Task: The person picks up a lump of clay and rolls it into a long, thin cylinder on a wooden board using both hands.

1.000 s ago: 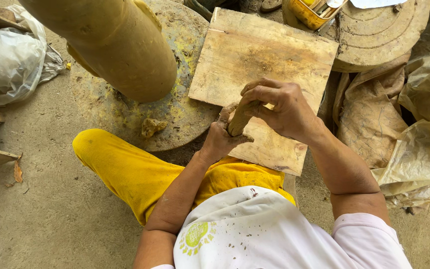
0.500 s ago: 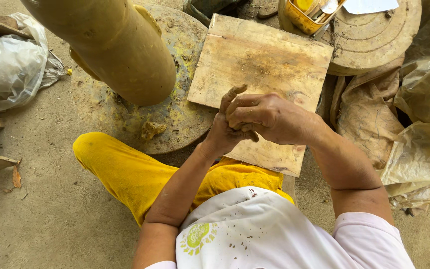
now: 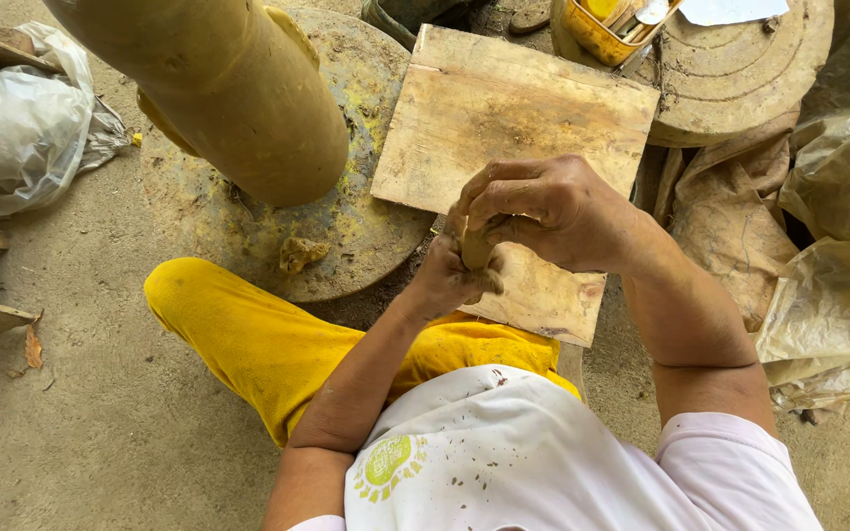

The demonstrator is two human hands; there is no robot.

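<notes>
Clay-brown, a small elongated lump of clay (image 3: 474, 251) is pinched between both hands at frame centre, above the near edge of the square wooden board (image 3: 504, 108). Its long axis runs roughly upright, tilted slightly toward the upper left. The right hand (image 3: 553, 211) is curled closed over the top; the left hand (image 3: 450, 280) is cupped shut beneath. Most of the lump is hidden by fingers. The tall clay-coated cylinder (image 3: 228, 88) at upper left is cut off.
</notes>
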